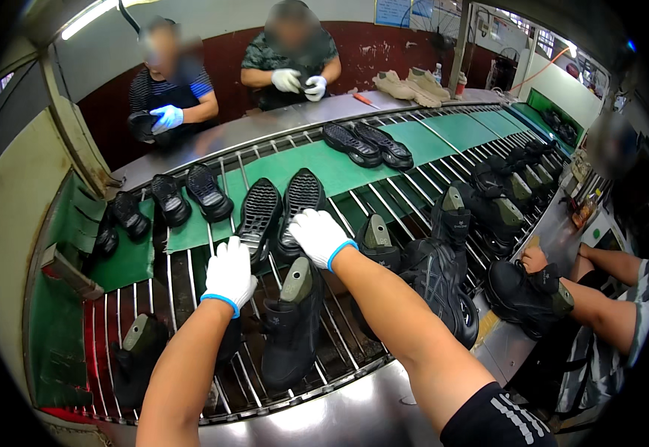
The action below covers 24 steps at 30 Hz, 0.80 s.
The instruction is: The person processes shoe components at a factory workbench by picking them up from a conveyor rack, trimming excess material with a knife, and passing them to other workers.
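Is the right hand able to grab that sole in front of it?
Probably yes. The right hand already rests at the near end of the right sole, and nothing lies between them.

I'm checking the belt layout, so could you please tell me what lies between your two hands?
In the head view, one black sole, tread up, lies between left hand and right hand.

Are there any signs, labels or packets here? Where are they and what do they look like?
Blue poster: on the far wall, top middle, rectangular, cut off by the picture's edge.
Small packet: on the metal ledge at right, orange and dark; too blurred to tell more.
Bottle: far end of the conveyor, clear, with a pale label.
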Each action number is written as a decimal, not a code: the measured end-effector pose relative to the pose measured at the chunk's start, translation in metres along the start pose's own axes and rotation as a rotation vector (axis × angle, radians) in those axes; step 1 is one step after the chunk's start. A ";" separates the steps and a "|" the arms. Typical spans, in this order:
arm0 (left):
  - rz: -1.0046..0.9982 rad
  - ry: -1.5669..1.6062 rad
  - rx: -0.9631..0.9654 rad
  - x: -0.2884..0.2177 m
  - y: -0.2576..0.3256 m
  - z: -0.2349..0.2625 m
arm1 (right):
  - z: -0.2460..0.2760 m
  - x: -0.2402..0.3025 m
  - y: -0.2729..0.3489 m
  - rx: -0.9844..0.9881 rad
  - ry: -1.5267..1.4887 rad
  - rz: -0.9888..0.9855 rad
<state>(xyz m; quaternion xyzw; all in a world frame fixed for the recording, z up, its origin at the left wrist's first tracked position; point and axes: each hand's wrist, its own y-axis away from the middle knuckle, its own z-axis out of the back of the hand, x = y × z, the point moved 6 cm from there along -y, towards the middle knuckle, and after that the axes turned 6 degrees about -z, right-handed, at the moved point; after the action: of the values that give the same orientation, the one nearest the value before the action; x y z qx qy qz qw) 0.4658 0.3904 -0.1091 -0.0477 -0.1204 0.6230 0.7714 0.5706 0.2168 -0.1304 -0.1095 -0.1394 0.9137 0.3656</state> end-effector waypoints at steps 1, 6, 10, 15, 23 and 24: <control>0.004 0.006 0.012 0.002 -0.001 -0.007 | 0.006 0.005 -0.002 -0.045 0.003 0.024; 0.175 0.269 -0.113 0.014 0.007 0.039 | 0.095 -0.004 -0.020 0.030 -0.273 -0.310; 0.250 0.423 -0.556 -0.030 0.072 0.148 | 0.202 -0.019 0.043 -0.272 -0.710 -0.410; 0.265 0.417 -0.692 -0.096 0.292 0.221 | 0.279 0.111 0.189 -0.537 -0.444 0.360; 0.629 0.092 -0.254 -0.181 0.503 0.202 | 0.257 0.226 0.347 0.123 -0.722 0.542; 0.604 0.062 -0.307 -0.191 0.508 0.218 | 0.262 0.221 0.343 0.089 -0.774 0.487</control>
<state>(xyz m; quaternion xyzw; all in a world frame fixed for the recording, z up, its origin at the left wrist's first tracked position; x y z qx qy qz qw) -0.1069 0.2992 -0.0361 -0.2157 -0.1698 0.7961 0.5393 0.1164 0.0871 -0.0214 0.2260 -0.1965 0.9518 0.0655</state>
